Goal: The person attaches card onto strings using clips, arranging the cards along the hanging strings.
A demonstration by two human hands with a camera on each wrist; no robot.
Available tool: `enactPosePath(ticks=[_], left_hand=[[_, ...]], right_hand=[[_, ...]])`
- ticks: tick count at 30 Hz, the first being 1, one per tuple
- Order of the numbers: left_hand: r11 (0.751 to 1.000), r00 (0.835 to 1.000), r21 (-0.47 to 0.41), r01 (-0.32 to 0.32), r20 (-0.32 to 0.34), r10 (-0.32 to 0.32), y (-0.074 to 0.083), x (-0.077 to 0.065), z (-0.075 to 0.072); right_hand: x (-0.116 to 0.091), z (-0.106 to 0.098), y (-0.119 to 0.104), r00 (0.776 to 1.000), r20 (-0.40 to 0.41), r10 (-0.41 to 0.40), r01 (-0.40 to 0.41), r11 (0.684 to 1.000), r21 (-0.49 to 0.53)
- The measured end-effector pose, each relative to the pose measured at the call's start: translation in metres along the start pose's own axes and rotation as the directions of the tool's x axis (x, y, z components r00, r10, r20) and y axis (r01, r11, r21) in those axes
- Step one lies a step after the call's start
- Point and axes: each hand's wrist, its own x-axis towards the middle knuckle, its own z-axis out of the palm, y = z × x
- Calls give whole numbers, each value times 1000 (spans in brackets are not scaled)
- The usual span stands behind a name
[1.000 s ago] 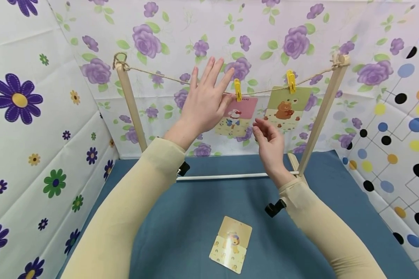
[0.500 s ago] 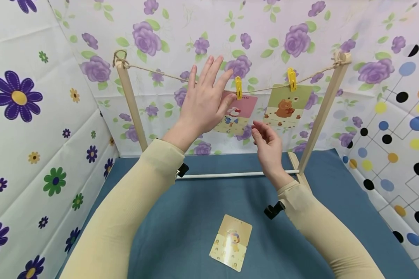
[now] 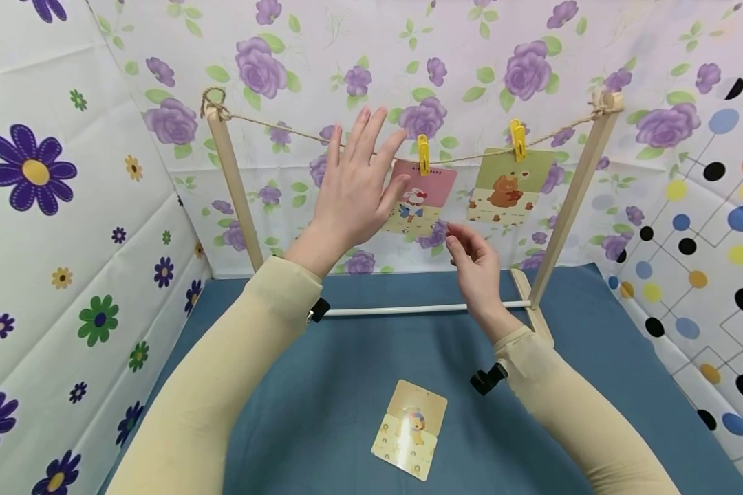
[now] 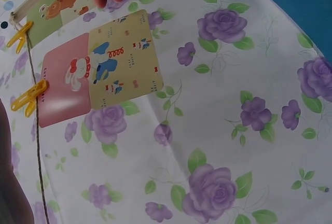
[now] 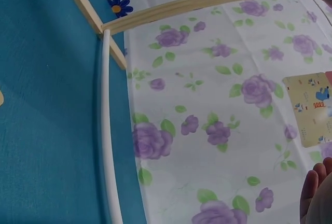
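"Anything new at the wooden rack point(image 3: 232, 182)?"
"The left hand point(image 3: 351, 196) has eased back, fingers spread, empty; the right hand point(image 3: 478, 271) dipped slightly, fingers loosely bent round nothing."
"And the pink card point(image 3: 438, 185)?"
"Hanging there by its yellow clip point(image 3: 424, 155), seemingly secure unaided."

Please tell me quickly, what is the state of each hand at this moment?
Left hand: open, spread wide, holding nothing visible.
Right hand: open, loosely curled, holding nothing visible.
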Motion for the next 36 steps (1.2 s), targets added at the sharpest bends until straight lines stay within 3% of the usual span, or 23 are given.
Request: enactPosePath(ticks=[11, 20, 36], left_hand=[[1000, 1000, 32, 0, -7, 0, 0, -16, 8], [1000, 996, -2, -18, -86, 18, -2, -30, 18], [999, 992, -28, -28, -121, 24, -3, -58, 37]], right_hand=[[-7, -4, 7, 999, 11, 34, -34, 999, -9], [-12, -8, 12, 997, 44, 61, -60, 998, -22], [-21, -9, 21, 989, 95, 112, -105, 992, -73]])
